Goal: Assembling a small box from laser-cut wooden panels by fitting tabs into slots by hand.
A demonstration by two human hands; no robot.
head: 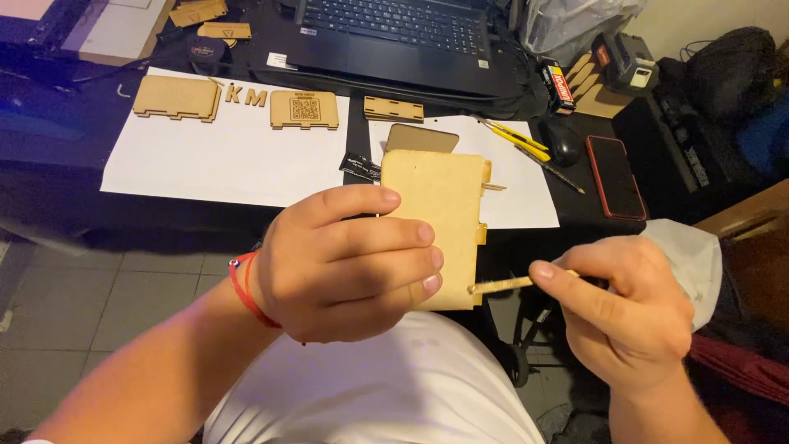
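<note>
My left hand point(349, 263) grips a light wooden panel point(434, 201) with notched tabs along its right edge, held upright above my lap. A red string bracelet circles that wrist. My right hand point(629, 308) pinches a thin wooden stick point(500, 285) whose tip touches the panel's lower right edge. Both hands hover in front of the desk edge.
On the desk lie white paper sheets point(205, 156) with several cut wooden pieces point(177, 97), an engraved wooden piece point(304, 109), a small notched strip point(393, 108), a laptop point(394, 37), yellow utility knives point(518, 138), a black mouse point(562, 141) and a red-cased phone point(615, 177).
</note>
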